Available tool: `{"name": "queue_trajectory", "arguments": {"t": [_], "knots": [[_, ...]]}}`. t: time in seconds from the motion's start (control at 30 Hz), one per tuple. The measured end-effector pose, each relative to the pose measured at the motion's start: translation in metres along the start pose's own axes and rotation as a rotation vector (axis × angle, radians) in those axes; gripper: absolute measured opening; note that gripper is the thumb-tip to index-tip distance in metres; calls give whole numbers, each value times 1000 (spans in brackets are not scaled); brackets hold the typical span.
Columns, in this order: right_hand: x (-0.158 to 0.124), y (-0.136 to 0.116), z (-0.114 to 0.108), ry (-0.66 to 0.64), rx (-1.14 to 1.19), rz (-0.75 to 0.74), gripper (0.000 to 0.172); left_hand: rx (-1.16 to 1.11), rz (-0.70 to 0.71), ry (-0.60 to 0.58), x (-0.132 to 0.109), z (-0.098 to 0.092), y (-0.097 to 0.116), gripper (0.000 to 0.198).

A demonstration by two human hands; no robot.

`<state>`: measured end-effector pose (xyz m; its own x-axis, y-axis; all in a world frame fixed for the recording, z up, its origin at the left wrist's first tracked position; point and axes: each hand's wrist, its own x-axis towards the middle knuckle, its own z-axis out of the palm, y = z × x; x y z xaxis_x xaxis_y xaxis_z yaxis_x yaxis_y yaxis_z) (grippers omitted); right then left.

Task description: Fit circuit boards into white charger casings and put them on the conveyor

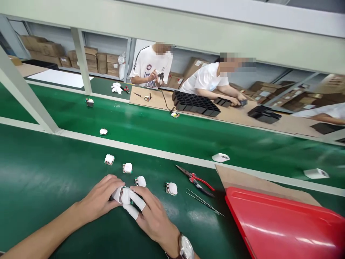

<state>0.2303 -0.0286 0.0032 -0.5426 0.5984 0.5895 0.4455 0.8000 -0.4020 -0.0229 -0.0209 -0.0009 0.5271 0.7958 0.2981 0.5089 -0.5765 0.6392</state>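
My left hand (104,196) is closed around a white hollow housing (116,194), its open end facing right. My right hand (153,214), with white finger cots on some fingers and a watch (185,247) at the wrist, pinches a small circuit board topped with a white lump (125,196). That board sits right at the mouth of the housing; how far it is inside cannot be made out. Just beyond my hands lie similar boards, among them one behind my fingers (140,181), one to its left (127,167) and one to the right (171,188).
Red-handled pliers (194,178) and tweezers (205,203) lie to the right, beside a red bin (285,223) and cardboard (264,183). White housings (221,157) and boards (103,131) rest on the green conveyor belt (151,126). Across it, co-workers handle parts near a black tray (195,102).
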Motion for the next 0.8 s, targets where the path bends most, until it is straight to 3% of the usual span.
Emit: {"name": "queue_trajectory", "arguments": {"t": [0.5, 0.8], "knots": [[2, 0, 0, -38, -29, -33, 43, 64, 38, 50, 1, 1, 2, 39], [-2, 0, 1, -84, -4, -22, 43, 93, 72, 31, 0, 2, 2, 40]]}}
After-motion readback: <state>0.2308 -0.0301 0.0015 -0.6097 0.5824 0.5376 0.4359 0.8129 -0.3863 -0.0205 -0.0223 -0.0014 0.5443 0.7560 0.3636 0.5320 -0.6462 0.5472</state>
